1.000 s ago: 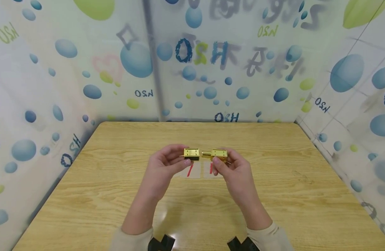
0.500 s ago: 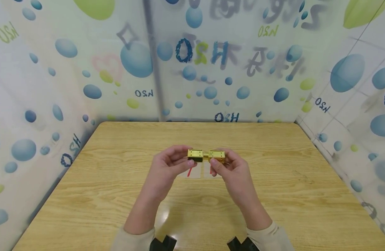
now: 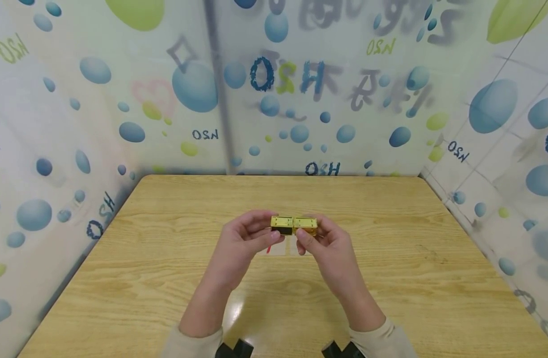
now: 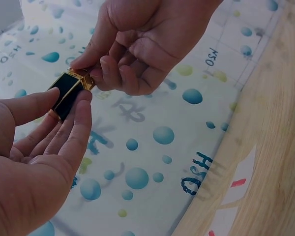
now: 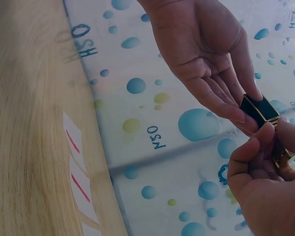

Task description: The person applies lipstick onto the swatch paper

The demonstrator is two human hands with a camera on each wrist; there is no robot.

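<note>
Above the table, my left hand (image 3: 238, 241) pinches a black-and-gold lipstick cap (image 3: 281, 223) between thumb and fingers. My right hand (image 3: 329, 253) grips the gold lipstick base (image 3: 305, 223), thumb on its near side. Cap and base meet end to end in one line, with the narrow inner tube hidden. In the left wrist view, the cap's dark sides (image 4: 66, 91) show between the left fingers, and the right hand (image 4: 147, 49) covers most of the base. From the right wrist, the cap (image 5: 260, 109) appears under the left fingertips.
White paper labels (image 5: 73, 138) with red strokes lie flat on the wooden table (image 3: 390, 278), partly under the hands in the head view. Behind the table hangs a sheet (image 3: 265, 139) printed with blue and green bubbles; similar sheets line both sides.
The gap between cap and base has closed: the narrow gold tube, exposed earlier, has gone inside the cap. My left hand has moved right, and the right hand slightly left.
</note>
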